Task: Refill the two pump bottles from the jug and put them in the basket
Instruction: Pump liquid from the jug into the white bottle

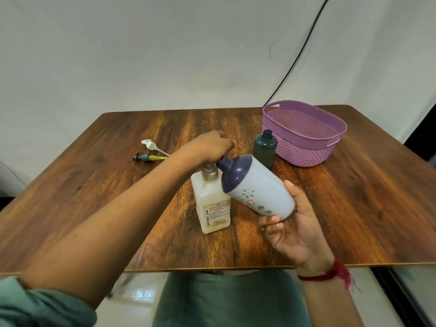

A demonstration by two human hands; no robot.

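Note:
A cream jug (213, 208) with a metal collar and a printed label stands at the table's middle. My left hand (210, 147) reaches across and curls over the pump on its top, hiding the pump head. In my right hand (295, 230) is a white bottle with a purple shoulder (259, 185), gripped round its base. The bottle is tilted left, and its open neck sits right by the jug's pump. A dark green bottle (265, 149) stands upright and uncapped, touching the front of the purple woven basket (306, 147), which holds nothing.
Two loose pump heads lie on the wooden table (118, 185) at the left: a white one (151, 145) and a dark one with a yellowish tube (145, 157). A black cable hangs down the wall behind the basket. The near table edge is just above my lap.

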